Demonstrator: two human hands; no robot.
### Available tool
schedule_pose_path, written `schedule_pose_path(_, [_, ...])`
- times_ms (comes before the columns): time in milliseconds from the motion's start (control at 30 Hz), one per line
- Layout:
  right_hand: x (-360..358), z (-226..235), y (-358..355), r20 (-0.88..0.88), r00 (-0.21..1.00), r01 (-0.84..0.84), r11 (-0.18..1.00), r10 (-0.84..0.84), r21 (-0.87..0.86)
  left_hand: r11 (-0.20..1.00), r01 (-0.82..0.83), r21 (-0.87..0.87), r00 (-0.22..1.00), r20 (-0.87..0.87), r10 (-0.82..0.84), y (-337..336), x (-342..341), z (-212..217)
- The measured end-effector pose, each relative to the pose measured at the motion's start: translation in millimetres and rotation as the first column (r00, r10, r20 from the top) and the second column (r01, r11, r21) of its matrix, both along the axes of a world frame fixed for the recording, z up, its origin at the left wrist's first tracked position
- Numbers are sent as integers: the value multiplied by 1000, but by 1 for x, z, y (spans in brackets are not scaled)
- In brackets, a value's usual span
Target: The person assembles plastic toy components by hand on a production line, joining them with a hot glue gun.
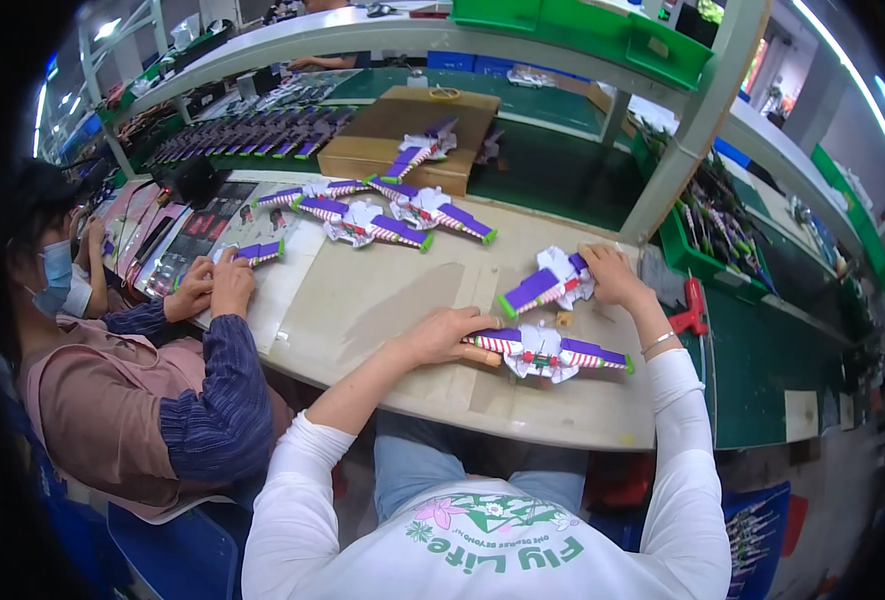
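Head view: two purple-and-white toy wing assemblies were seen on the beige worktable (383, 300), both at its right end, in front of the person in the white long-sleeved shirt.

The near wing assembly (553, 352) was laid flat, wings spread left to right, just inside the table's front edge. The left hand (448, 335) was pressed palm-down on its left wing, fingers together and flat rather than clamped; judged as a hold-down to stop the piece sliding. A short tan piece was glimpsed under the hand's edge; what it was could not be told.

The far wing assembly (553, 283) was set further in from the table's front edge, tilted, green wingtip pointing down-left. The right hand (613, 278) was closed on its white centre body, fingers curled over the top; probably kept there for reach.

Pose: left forearm was run diagonally across the table's front edge, wrist low. Right arm was brought up along the table's right end, elbow bent, wrist cocked inward, a thin bracelet visible.

More finished wing sets (383, 215) were grouped at the table's far edge, one more on the cardboard box (403, 135) beyond it. At the table's left end, a co-worker's hands (213, 288) were rested by another wing piece (258, 252). A red tool (695, 305) was lying just off the table's right end.
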State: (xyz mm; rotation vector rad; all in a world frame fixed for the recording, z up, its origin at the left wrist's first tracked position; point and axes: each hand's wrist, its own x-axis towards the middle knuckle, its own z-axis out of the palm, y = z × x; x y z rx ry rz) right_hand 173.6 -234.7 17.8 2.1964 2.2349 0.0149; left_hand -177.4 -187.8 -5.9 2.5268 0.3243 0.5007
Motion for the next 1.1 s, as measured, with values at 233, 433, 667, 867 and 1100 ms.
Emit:
schedule_pose_path(233, [16,19,-2,-144,982,-151,968,124,-198,567,207,-797,976,129,-176,37,-45,-2])
schedule_pose_path(433, [-15,7,-51,-113,963,-255,961,244,-102,761,-245,-600,889,174,424,84,8,44])
schedule_pose_path(667, [-62,15,-133,-271,939,-203,978,210,53,618,-776,-123,592,194,782,188,48,21])
schedule_pose_path(867, [-65,-14,-131,-280,952,-77,981,126,180,457,-889,-15,449,161,879,227,53,6])
schedule_pose_path(1100, [-79,-34,-128,-305,952,73,985,-23,154,656,-737,162,641,476,603,182,32,21])
